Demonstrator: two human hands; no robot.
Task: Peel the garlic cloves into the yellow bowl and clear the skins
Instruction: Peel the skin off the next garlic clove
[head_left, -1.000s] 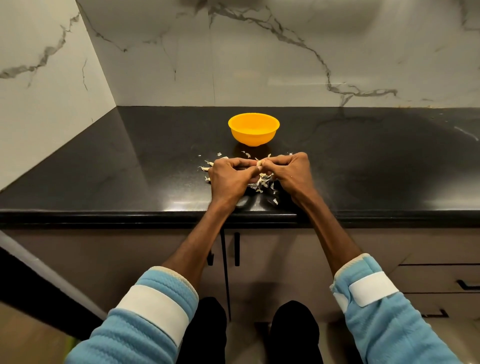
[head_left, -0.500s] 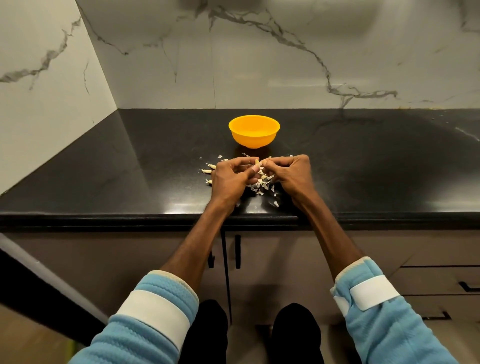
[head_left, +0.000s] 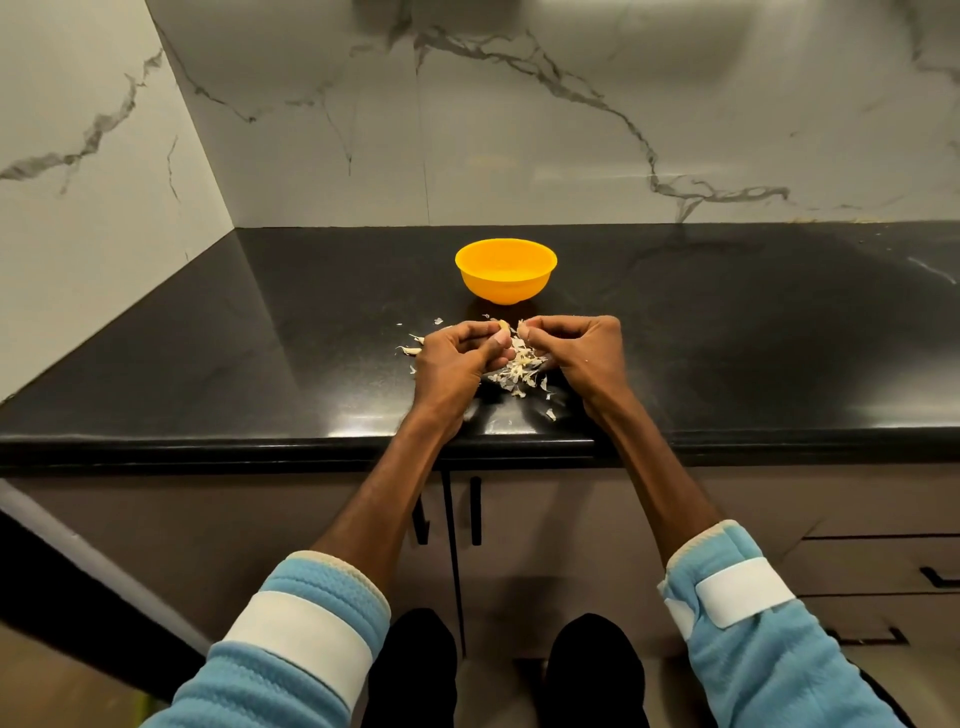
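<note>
Glossy black stone countertop (head_left: 727, 338); smooth, seemingly plastic yellow bowl (head_left: 505, 287); papery skins (head_left: 517, 370).

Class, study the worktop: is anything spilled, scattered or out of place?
Garlic skins lie scattered on the black counter between the left hand and right hand, in front of the yellow bowl; a few flakes stray toward the front edge. Nothing looks damaged.

We face a glossy black counter (head_left: 260, 364) that runs into a corner where two white marble walls (head_left: 519, 130) with grey veins meet. Light glints along its front edge. Beneath it we see brown cabinet doors (head_left: 545, 545) with black handles (head_left: 475, 512), and drawers (head_left: 872, 561) at the right.
</note>
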